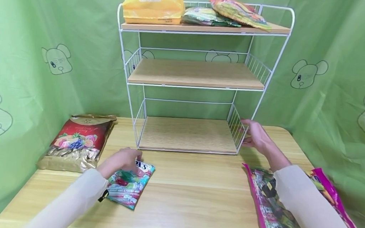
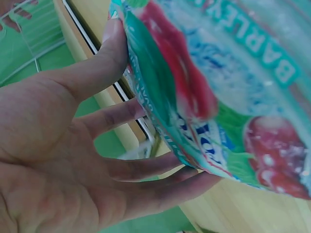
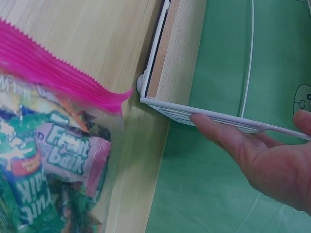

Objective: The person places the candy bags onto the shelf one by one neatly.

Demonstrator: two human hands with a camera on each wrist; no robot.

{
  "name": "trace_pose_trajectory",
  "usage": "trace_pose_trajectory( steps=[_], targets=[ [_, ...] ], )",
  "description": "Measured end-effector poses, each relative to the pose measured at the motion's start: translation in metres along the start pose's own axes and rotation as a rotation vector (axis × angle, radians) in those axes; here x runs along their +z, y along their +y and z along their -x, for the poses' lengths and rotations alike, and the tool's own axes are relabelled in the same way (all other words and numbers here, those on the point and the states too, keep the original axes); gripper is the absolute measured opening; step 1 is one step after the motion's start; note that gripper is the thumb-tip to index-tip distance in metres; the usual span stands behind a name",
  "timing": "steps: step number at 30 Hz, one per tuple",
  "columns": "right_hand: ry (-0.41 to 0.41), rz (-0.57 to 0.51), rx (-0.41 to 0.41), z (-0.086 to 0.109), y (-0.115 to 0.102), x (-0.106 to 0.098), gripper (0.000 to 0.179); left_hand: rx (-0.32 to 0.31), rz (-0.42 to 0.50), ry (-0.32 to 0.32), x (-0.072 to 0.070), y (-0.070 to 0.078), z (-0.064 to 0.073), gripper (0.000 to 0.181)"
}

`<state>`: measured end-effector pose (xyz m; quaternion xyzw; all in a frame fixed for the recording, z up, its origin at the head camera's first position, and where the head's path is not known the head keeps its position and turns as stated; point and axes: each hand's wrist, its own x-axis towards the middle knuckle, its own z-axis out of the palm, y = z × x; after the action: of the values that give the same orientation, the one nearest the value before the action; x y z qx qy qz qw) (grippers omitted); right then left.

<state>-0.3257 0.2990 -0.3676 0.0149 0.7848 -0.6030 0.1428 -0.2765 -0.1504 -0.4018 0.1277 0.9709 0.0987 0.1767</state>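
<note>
My left hand [image 1: 124, 162] grips the upper edge of a teal candy bag [image 1: 128, 192] with a fruit print, above the left front of the table. In the left wrist view the thumb [image 2: 114, 46] lies at the edge of the bag, and the other fingertips pass behind it. My right hand [image 1: 256, 136] holds the lower right side of a white wire rack [image 1: 258, 107] with wooden shelves. In the right wrist view, a digit lies along the white side frame [image 3: 233, 125], with another fingertip farther up the frame.
A red and gold bag [image 1: 79, 140] lies at the left. Pink-edged candy bags [image 1: 260, 202] lie at the right, partly under my right sleeve. A yellow bag [image 1: 153, 8] and several colourful packets [image 1: 235, 11] rest on the top shelf. Green cloth [image 1: 89, 31] surrounds the table.
</note>
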Motion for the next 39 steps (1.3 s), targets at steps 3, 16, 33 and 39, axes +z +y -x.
trace_pose_trajectory(
  steps=[3,16,33,39],
  targets=[
    [0.004,-0.002,0.002,0.001,0.0,0.0,0.065,0.016,-0.002,0.015,0.003,0.013,-0.006,0.042],
    [0.022,0.004,0.0,0.002,0.001,0.004,0.067,0.085,-0.015,0.051,0.013,0.069,-0.033,0.044],
    [0.011,0.01,-0.008,0.003,0.002,0.005,0.064,0.076,0.032,0.096,0.022,0.092,-0.041,0.075],
    [0.001,-0.002,0.0,0.002,-0.001,0.006,0.066,0.04,0.05,0.087,0.021,0.092,-0.041,0.085]
  ],
)
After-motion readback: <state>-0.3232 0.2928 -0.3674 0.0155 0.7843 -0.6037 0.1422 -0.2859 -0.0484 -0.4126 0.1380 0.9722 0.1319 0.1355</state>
